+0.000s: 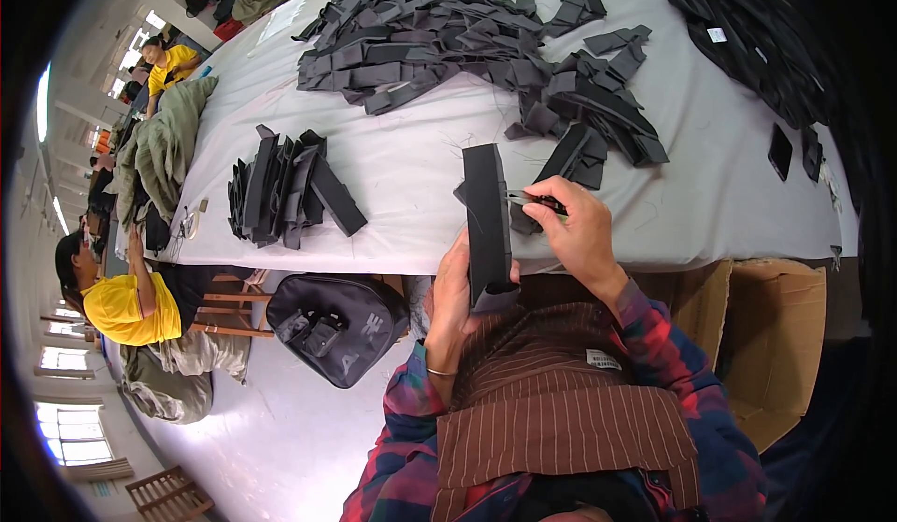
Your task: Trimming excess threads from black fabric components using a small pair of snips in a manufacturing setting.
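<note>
My left hand (455, 281) is closed around the lower part of a black fabric strip (486, 209), which it holds upright over the table's near edge. In my right hand (577, 228) is a small pair of thread snips (517, 197), pinched between thumb and fingers. Their metal tips are at the strip's right edge; whether they touch it I cannot tell. To the left lies a stack of similar black strips (280, 190). Beyond my hands spreads a large loose heap of dark strips (402, 55), with several trailing toward my right hand.
White cloth covers the table (402, 195). Black garments (747, 45) and a phone (780, 152) lie at right. An open cardboard box (775, 335) stands below on the right, a black bag (341, 326) below on the left. Two people in yellow shirts (140, 309) sit at left.
</note>
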### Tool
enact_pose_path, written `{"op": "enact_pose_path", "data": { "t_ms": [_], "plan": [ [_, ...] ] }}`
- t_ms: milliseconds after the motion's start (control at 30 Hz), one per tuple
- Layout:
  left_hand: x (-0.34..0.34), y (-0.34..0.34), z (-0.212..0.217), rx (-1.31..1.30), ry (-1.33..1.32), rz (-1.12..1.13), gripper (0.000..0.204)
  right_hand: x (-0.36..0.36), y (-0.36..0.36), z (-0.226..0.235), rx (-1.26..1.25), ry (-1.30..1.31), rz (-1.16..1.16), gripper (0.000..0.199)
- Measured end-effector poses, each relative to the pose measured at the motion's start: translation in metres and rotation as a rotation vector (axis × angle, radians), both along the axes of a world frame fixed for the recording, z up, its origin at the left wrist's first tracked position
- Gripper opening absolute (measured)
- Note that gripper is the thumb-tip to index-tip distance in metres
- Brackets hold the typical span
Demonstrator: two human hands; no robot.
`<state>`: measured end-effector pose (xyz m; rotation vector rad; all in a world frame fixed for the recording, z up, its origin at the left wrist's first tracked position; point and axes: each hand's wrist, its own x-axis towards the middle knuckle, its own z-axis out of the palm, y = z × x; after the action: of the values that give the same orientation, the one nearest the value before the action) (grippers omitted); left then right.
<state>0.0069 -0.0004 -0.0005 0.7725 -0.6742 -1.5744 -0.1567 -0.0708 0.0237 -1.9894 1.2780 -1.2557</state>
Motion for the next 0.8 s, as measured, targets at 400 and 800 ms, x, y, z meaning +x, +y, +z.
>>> {"op": "enact_pose_path", "data": {
  "t_ms": [400,800],
  "plan": [
    [0.001,0.007,-0.003,0.019,0.061,-0.032,0.058,0.006,-0.003,-0.006,-0.064,0.017,-0.056,0.014],
    [0.0,0.014,-0.001,0.054,0.038,-0.035,0.052,0.002,-0.002,-0.009,0.06,-0.023,-0.033,0.012]
  ]
}}
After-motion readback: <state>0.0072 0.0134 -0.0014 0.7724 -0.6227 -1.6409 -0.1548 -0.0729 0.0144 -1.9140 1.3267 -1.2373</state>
